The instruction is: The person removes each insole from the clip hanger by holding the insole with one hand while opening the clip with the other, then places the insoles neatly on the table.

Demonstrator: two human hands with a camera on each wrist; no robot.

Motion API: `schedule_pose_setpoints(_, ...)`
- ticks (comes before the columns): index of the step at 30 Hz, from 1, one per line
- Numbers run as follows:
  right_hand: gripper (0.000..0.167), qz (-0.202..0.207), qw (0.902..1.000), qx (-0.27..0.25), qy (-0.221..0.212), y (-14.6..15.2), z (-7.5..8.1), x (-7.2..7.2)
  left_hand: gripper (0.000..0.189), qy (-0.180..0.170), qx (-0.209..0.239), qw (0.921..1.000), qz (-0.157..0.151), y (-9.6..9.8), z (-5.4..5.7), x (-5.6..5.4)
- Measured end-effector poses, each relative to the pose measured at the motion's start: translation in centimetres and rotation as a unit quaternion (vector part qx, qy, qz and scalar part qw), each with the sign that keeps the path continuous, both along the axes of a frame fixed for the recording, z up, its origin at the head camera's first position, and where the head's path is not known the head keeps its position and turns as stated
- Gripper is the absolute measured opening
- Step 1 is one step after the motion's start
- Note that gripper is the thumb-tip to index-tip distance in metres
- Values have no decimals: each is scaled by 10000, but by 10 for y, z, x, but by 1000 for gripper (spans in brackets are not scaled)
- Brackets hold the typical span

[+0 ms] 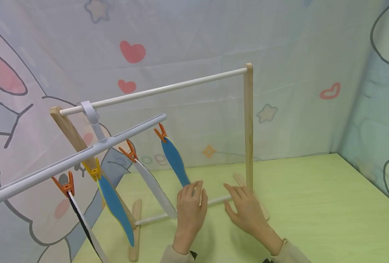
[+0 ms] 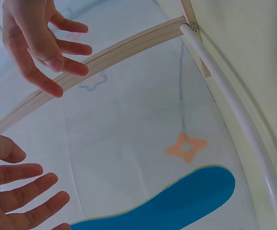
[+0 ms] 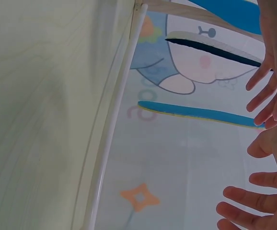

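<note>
Four-piece wording aside, several insoles hang by clips from a pale hanger (image 1: 97, 148). My left hand (image 1: 191, 208) is nearest the far blue insole (image 1: 174, 159), overlapping its lower end in the head view; its fingers are loosely bent around nothing. Beside that insole hangs a white-sided insole (image 1: 155, 188). Palm turned inward, my right hand (image 1: 247, 212) hovers to the right, fingers apart and holding nothing. The left wrist view has the left hand (image 2: 21, 196) low at the edge, next to the blue insole (image 2: 177, 201). Another blue insole (image 1: 115, 208) and a black-edged white one (image 1: 86, 226) hang nearer.
The hanger hooks over the white top rod (image 1: 168, 88) of a wooden rack. Its right post (image 1: 248, 128) stands behind the right hand, and a lower white rod (image 1: 151, 219) joins the feet. Orange clips (image 1: 161, 133) and a yellow clip (image 1: 95, 170) grip the insoles above a green table (image 1: 312, 204).
</note>
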State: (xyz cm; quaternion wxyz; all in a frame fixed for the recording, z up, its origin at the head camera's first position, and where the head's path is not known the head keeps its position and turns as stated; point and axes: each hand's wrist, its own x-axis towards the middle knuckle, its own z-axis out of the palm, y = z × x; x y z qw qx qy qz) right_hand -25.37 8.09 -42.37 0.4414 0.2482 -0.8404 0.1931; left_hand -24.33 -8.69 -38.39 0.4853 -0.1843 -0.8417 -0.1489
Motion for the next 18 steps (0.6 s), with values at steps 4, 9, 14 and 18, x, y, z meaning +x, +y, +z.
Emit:
schedule_pose_setpoints(4, 48, -32, 10000, 12, -17, 0, 0, 1, 22, 57, 46, 10000, -48, -2, 2, 1)
schedule_pose_setpoints(9, 48, -32, 10000, 14, 19, 0, -1, 1, 22, 228, 91, 9996, -159, -3, 5, 1)
schedule_pose_setpoints(14, 48, 46, 10000, 16, 57, 0, -2, 0, 21, 359, 199, 9988, -282, -5, 9, 2)
schedule_pose_setpoints(18, 48, 107, 9998, 41, 131, 0, -2, -1, 21, 322, 293, 9983, -379, -7, 11, 2)
